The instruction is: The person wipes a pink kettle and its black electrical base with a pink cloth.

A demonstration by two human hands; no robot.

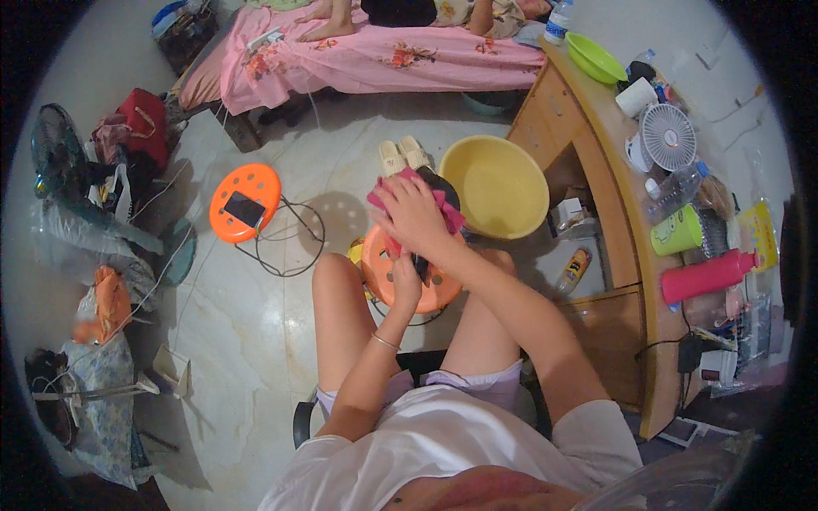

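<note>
An orange round stool with holes in its seat stands between my knees. Above it my left hand grips a long black object, whose exact kind I cannot make out. My right hand lies over a bright pink cloth, pressing it onto the black object with the fingers bent around the cloth. Part of the black object is hidden beneath the cloth and both hands. Some yellow material shows at the stool's left edge.
A yellow basin sits right of my hands, beside cream slippers. Another orange stool at the left carries a phone. On the right stands a wooden desk with a fan. Someone lies on the bed.
</note>
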